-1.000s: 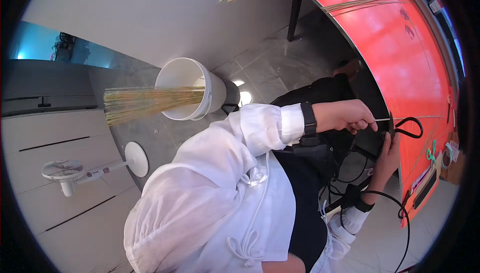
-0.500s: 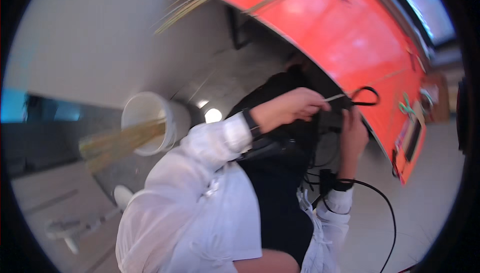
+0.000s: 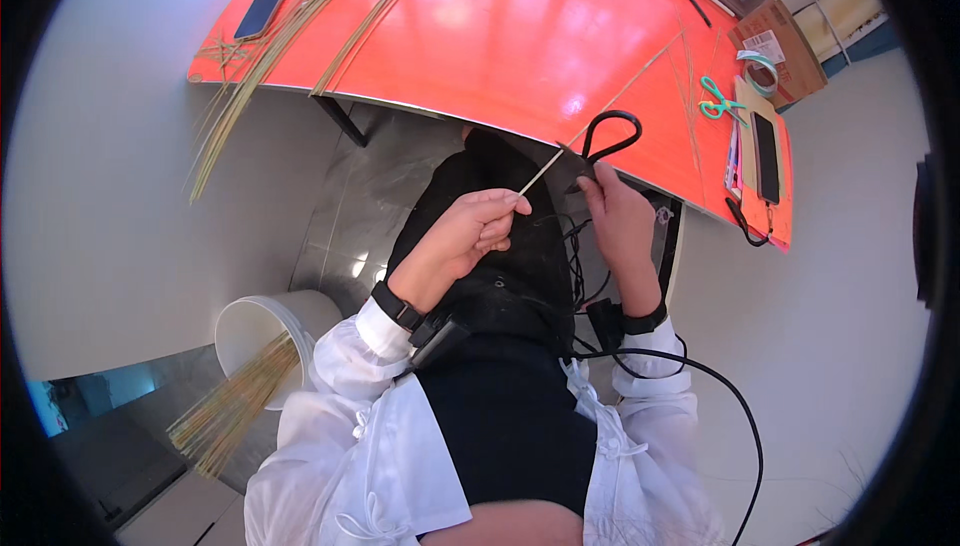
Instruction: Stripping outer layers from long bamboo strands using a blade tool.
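Orange table point(image 3: 480, 36) now fills view; hands unchanged.

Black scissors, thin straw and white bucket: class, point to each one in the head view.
black scissors point(image 3: 610, 134), head view, on a handle loop
thin straw point(image 3: 541, 172), head view, mid-stem between the hands
white bucket point(image 3: 240, 321), head view, on its rim

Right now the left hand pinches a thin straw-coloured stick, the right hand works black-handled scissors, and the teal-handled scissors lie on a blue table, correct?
Not quite: the head view shows the table is orange-red, not blue. The left hand does pinch the thin straw-coloured stick, the right hand works the black-handled scissors, and the teal-handled scissors lie there.
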A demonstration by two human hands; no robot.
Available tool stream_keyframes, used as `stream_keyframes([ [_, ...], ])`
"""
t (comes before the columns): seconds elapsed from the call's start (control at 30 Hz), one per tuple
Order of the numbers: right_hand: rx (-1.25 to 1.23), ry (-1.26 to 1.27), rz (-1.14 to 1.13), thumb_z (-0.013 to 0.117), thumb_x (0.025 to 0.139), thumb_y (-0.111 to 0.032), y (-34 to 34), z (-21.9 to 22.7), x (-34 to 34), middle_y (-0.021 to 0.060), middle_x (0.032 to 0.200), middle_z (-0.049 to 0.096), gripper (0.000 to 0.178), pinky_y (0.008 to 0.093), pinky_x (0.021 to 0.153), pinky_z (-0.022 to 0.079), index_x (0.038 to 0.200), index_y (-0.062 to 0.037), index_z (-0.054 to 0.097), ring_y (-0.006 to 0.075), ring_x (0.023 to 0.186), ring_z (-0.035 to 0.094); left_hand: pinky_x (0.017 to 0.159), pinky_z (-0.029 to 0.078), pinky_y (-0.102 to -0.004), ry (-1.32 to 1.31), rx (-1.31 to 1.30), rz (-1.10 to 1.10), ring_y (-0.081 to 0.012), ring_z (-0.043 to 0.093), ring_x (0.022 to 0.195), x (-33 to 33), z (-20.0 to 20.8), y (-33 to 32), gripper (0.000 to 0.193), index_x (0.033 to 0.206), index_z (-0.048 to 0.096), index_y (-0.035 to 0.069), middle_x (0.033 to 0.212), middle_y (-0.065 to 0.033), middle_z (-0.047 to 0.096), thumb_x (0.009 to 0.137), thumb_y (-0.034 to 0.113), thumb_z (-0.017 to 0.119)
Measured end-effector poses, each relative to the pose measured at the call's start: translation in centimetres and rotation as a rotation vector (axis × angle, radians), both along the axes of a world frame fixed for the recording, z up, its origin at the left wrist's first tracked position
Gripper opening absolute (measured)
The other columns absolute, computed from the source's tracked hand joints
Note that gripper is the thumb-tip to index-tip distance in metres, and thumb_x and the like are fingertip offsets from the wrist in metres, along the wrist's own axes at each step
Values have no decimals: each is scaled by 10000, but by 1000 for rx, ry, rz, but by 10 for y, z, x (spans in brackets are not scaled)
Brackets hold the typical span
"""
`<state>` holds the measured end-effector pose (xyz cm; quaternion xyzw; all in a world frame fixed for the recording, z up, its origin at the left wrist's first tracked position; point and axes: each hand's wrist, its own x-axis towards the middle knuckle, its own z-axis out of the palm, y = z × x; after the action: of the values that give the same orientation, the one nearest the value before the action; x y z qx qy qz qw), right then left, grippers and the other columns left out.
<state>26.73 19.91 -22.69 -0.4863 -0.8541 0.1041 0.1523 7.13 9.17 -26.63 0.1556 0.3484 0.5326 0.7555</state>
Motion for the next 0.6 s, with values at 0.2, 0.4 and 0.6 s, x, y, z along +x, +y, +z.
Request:
stream_keyframes([
  [0.2,8,19,107,613,947,-307,-13,-1,2,158,705,620,231,487,567,467,909,-93,533,387,689,636,527,283,-232,7,-17,5,-45,266,446,2,-3,-1,215,974,621,60,519,87,320,1044,224,501],
  [0.4,26,27,120,641,926,-289,-24,0,-3,150,705,622,207,483,573,475,917,-104,549,379,689,639,527,286,-234,-10,-6,6,-45,265,444,5,-3,-2,218,975,622,64,519,89,317,1043,234,505],
  [0.6,-71,12,8,643,923,-288,-8,4,-3,152,727,630,196,483,585,481,939,-112,557,374,711,646,528,282,-231,-12,-12,17,-47,268,444,8,-3,-4,217,976,622,68,521,85,327,1043,237,503],
])
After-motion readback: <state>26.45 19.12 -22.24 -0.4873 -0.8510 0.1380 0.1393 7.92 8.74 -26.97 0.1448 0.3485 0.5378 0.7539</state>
